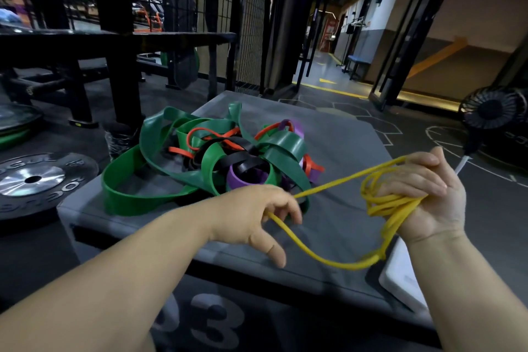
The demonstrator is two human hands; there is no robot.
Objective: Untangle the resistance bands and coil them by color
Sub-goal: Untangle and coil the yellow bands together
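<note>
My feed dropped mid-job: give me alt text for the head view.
The right hand holds a coil of thin yellow rubber band while the left hand pinches its loose strand. Behind them, wide green, red, black and purple bands lie tangled on a grey padded box.

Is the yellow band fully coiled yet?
Partly coiled: the yellow band loops several times around the right hand, but a loose length runs through the left hand.

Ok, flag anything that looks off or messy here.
The green, red, black and purple bands lie in one knotted heap on the grey box. The yellow band, partly coiled round the right hand and pinched by the left hand, has what looks like a knot in its hanging loop.
</note>
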